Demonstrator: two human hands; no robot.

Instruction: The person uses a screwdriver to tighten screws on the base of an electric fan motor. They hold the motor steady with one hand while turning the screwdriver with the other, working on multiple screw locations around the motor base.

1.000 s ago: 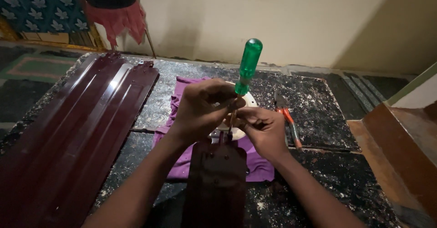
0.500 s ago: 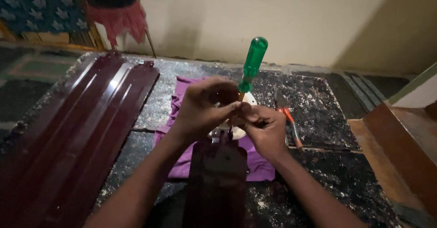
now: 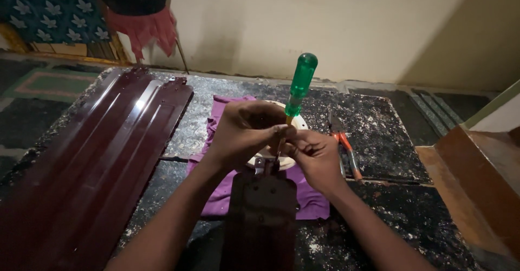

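A screwdriver with a green translucent handle (image 3: 300, 81) stands nearly upright, its tip down at the bracket end of a dark maroon fan blade (image 3: 262, 217) that runs toward me. My left hand (image 3: 246, 133) is closed round the screwdriver's shaft just below the handle. My right hand (image 3: 317, 157) pinches at the shaft's lower end by the blade's bracket; what its fingertips hold is hidden. Under both hands a round white fan body (image 3: 271, 160) rests on a purple cloth (image 3: 227, 190).
Two more maroon fan blades (image 3: 108, 152) lie side by side on the left of the dark speckled floor (image 3: 390, 135). Orange-handled pliers (image 3: 344, 144) lie right of my hands. A wooden step (image 3: 476, 179) rises at the right; a wall (image 3: 352, 27) runs behind.
The screwdriver's handle has shifted slightly to the right and more upright. Both hands stay at the same place on the blade's bracket.
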